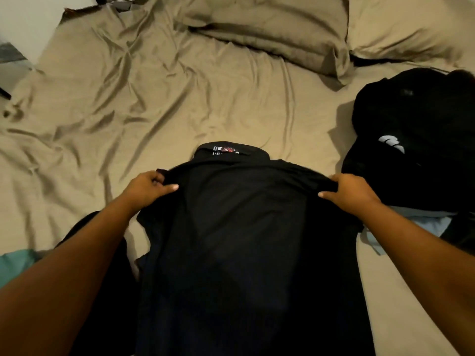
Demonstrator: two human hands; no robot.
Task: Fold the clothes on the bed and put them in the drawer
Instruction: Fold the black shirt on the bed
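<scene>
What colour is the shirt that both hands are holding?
The shirt is black, with a small red-and-white label; the head view shows it best.

The shirt [244,227] is seen as plain black, its neck label [226,151] printed red and white. Bed sheet [180,104] and pillows [270,29] are logged as khaki. A white logo [390,143] is shown on the black garment [416,111]; light-blue cloth [426,223] and teal cloth [15,264] are noted.

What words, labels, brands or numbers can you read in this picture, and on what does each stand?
Neck label in the collar of the black shirt: white and red print, too blurred to read.
White logo on the pile of black clothes: curved shapes only, no legible letters.
No other text shows.
</scene>
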